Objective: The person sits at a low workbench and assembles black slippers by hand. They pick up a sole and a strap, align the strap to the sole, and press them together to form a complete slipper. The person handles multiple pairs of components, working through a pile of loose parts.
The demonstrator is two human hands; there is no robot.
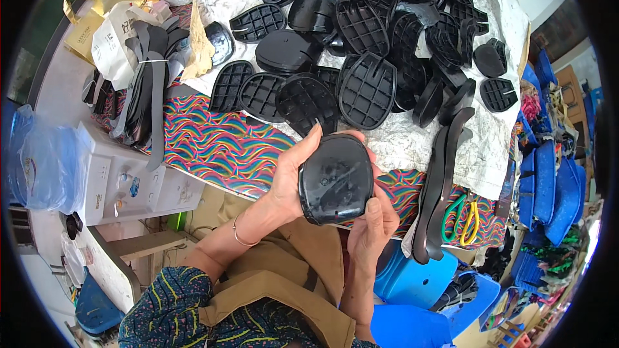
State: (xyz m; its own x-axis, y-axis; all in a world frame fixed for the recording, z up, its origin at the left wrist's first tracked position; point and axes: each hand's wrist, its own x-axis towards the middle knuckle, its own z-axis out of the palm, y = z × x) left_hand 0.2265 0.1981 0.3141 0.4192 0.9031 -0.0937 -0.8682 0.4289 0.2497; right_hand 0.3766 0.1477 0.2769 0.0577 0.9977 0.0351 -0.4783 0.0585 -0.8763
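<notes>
Between both hands, over the near edge of the table, I hold a glossy black rounded shoe heel (335,180), its smooth face toward me. My left hand (290,177) grips its left side, with the thumb along the upper left edge. My right hand (375,219) holds the right side, thumb at the lower right corner and fingers behind. Just beyond lies a heap of similar black heels (367,90), many with their gridded hollow side up. Long curved black strips (438,187) hang over the table edge to the right of my right hand.
Green-handled scissors (453,218) and yellow-handled scissors (471,222) lie at the right edge of the patterned tablecloth (225,145). Tied black strips (145,84) and a gold bag (106,9) are at left, above a white water dispenser (129,183). A blue stool (412,280) stands below right.
</notes>
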